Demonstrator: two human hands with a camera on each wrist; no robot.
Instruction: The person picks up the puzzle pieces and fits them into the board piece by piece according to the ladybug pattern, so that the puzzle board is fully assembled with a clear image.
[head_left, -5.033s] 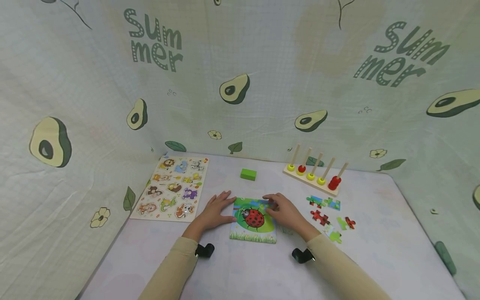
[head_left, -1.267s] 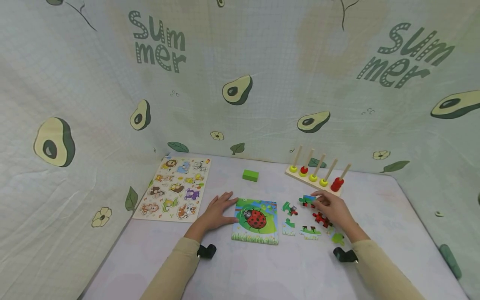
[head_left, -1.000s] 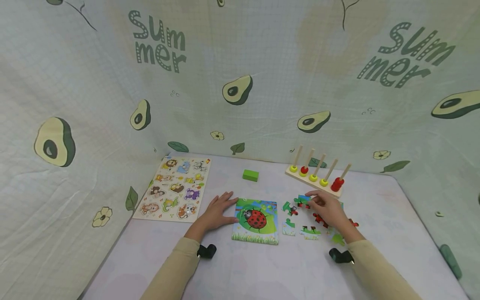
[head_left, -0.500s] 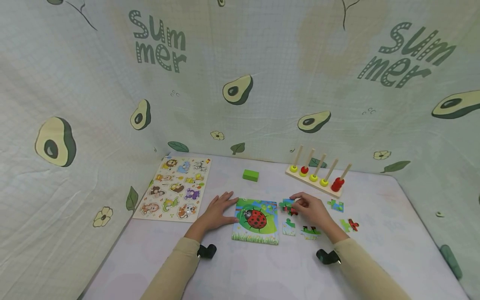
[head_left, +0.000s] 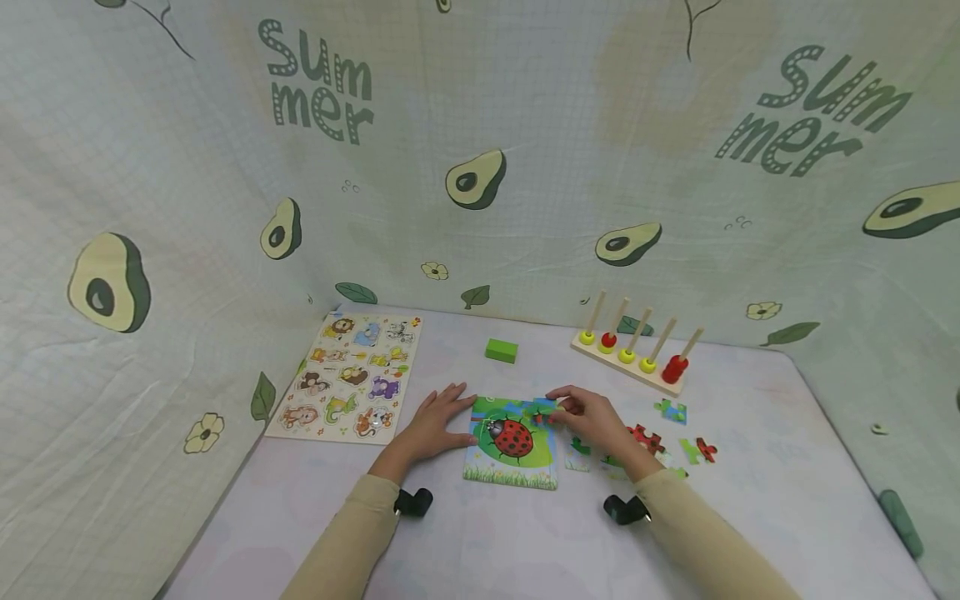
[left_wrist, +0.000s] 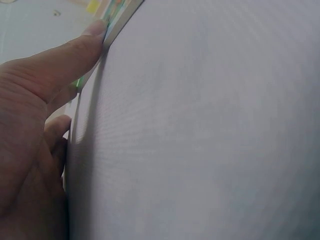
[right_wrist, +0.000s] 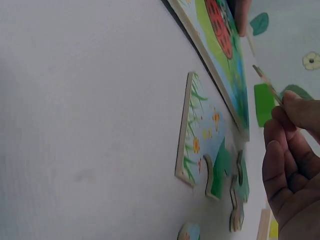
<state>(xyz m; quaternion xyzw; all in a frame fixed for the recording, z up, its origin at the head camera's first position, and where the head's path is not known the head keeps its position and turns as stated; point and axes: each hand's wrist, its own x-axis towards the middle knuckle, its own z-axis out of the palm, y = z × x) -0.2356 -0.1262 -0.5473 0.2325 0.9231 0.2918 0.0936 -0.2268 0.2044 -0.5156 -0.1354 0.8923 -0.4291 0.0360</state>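
A square ladybug puzzle board (head_left: 511, 477) lies flat in front of the person. Beside its left edge rests the left hand (head_left: 431, 429), fingers spread and extended; the left wrist view shows the thumb (left_wrist: 75, 55) touching the board's edge. Over the board's upper right corner, the right hand (head_left: 596, 423) pinches a puzzle piece (head_left: 541, 407) between thumb and fingers. In the right wrist view that piece (right_wrist: 267, 82) is seen nearly edge-on, raised off the board. Loose puzzle pieces, including a grassy corner piece (right_wrist: 200, 135), lie right of the board, partly hidden by the right hand.
An animal puzzle board (head_left: 345, 375) lies at the left. Behind the ladybug board sits a green block (head_left: 501, 351). A wooden peg stand (head_left: 630, 362) with yellow and red rings stands back right. More loose pieces (head_left: 672, 411) lie below it. Patterned cloth hangs behind.
The right hand has carried the puzzle piece leftward from the loose pieces to above the board's upper right corner. The left hand has stayed in place.
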